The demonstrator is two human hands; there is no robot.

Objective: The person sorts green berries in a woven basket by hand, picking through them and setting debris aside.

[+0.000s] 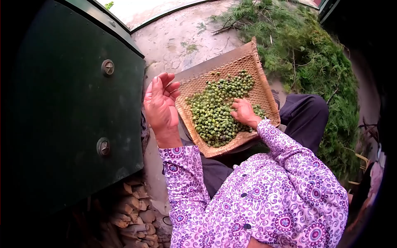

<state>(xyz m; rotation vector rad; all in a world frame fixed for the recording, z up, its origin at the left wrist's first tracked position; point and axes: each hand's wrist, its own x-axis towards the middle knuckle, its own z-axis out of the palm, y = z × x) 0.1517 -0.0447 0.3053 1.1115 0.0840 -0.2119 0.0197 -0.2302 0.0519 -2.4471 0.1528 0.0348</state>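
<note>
A woven winnowing basket rests tilted across the lap. In it lies a spread heap of small round green cones or berries, some of them darker. My right hand is down among them on the right side, its fingers curled together; whatever they grip is hidden. Raised beside the basket's left edge is my left hand, palm turned inward, with thumb and loosely bent fingers apart and nothing seen in it.
Cut evergreen branches are piled at the upper right. To the left stands a dark green metal door with round star studs. Split firewood is stacked at the lower left. Pale concrete floor shows behind the basket.
</note>
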